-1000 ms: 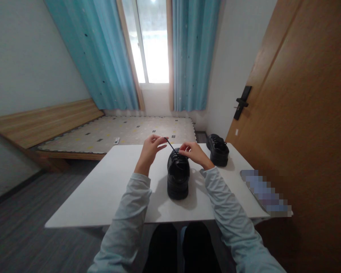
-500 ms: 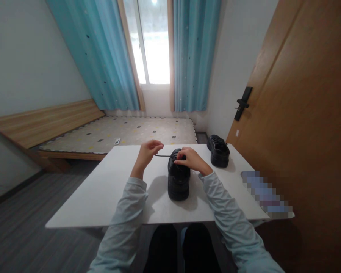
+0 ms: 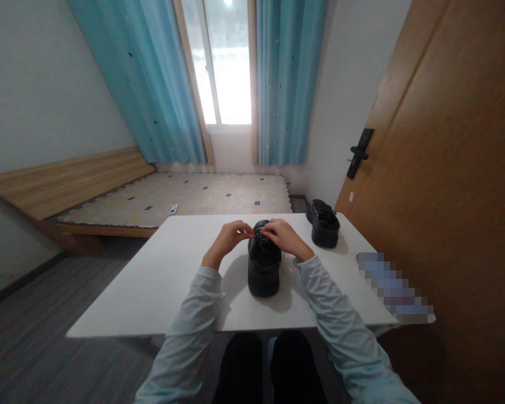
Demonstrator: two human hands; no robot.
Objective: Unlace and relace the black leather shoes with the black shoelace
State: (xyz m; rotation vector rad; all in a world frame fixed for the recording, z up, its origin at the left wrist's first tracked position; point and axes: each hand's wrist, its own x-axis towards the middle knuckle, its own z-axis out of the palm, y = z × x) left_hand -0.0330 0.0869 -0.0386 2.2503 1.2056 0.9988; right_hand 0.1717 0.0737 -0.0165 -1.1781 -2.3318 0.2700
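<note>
A black lace-up shoe [image 3: 264, 272] stands on the white table [image 3: 168, 280], its heel toward me and its toe toward the window. My left hand [image 3: 234, 235] pinches the black shoelace at the left side of the shoe's lacing. Opposite it, my right hand [image 3: 281, 234] has its fingers closed on the lace over the top of the shoe. The fingertips of both hands are close together above the lacing. Thin lace strands show over the shoe opening, but their exact path is too small to make out.
A second black shoe [image 3: 324, 224] stands at the table's back right. A pixelated flat item [image 3: 393, 289] lies along the right edge. Beyond the table is a bed [image 3: 202, 193] with a small white object [image 3: 173, 209]; a wooden door [image 3: 446, 168] is at the right.
My left hand has moved right, from out beside the shoe with the lace stretched, to close by my right hand at the lacing. My right hand has barely moved.
</note>
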